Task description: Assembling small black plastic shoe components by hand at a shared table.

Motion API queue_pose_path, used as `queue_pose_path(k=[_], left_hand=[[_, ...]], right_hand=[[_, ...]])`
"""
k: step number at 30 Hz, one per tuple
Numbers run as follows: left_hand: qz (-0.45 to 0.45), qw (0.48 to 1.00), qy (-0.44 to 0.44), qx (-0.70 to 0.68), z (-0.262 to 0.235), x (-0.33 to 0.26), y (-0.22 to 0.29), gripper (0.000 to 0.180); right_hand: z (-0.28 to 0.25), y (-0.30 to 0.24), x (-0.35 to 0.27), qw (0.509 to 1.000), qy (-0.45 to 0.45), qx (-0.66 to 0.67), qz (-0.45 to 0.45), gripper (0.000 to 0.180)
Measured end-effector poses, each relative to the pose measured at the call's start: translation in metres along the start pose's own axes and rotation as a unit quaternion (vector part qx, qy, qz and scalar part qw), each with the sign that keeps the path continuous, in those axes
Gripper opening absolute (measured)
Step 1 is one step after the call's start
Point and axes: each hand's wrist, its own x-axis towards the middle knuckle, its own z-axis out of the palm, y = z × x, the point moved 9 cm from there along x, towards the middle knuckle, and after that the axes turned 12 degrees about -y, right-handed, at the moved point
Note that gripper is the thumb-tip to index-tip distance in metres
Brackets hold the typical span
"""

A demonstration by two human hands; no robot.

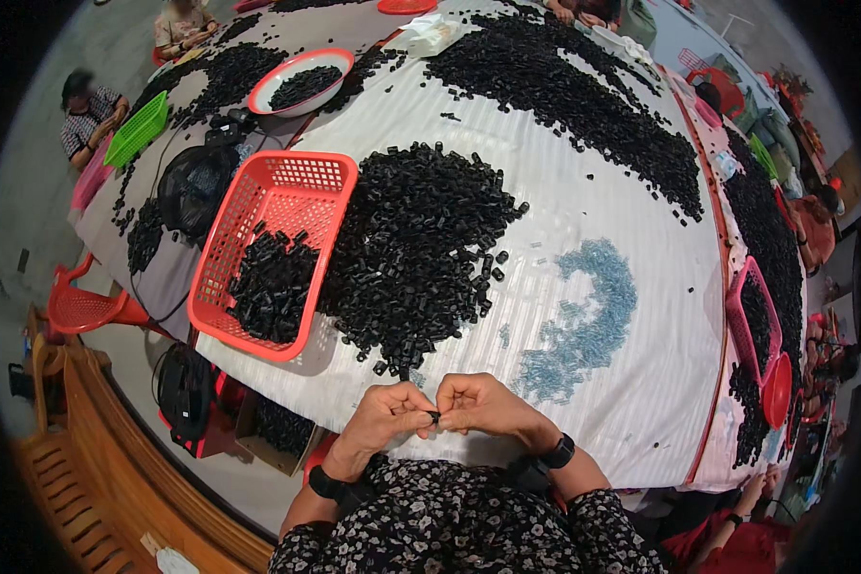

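My left hand and my right hand meet at the table's near edge, fingers pinched together. Between their fingertips is a small black plastic piece, mostly covered by the fingers. Just beyond my hands lies a large heap of small black cylindrical pieces. To the right, a curved patch of small clear bluish pieces is spread on the white table cover. A red-orange plastic basket, left of the heap, holds more black pieces.
A red-rimmed white basin and a green basket stand at the far left. More black pieces cover the far table. A pink basket is at the right. Other people sit around; a wooden bench stands lower left.
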Motion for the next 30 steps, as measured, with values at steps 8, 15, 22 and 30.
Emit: queue_pose_path(k=[8,15,22,30], left_hand=[[-0.026,0.995,-0.071,-0.071,0.006,-0.001,-0.016,0.012],[-0.044,0.987,-0.098,-0.117,0.010,0.001,-0.029,0.012],[-0.034,0.986,-0.098,-0.131,0.006,0.000,-0.034,0.013],[-0.018,0.992,-0.056,-0.112,-0.001,-0.002,-0.037,0.010]], right_hand=[[0.005,-0.014,-0.005,0.990,0.008,-0.138,-0.031,0.017],[0.003,-0.002,0.001,0.992,-0.039,-0.119,0.028,0.020],[0.007,0.008,0.002,0.988,-0.068,-0.121,0.069,0.021],[0.003,0.000,-0.004,0.983,0.006,-0.179,0.041,0.018]])
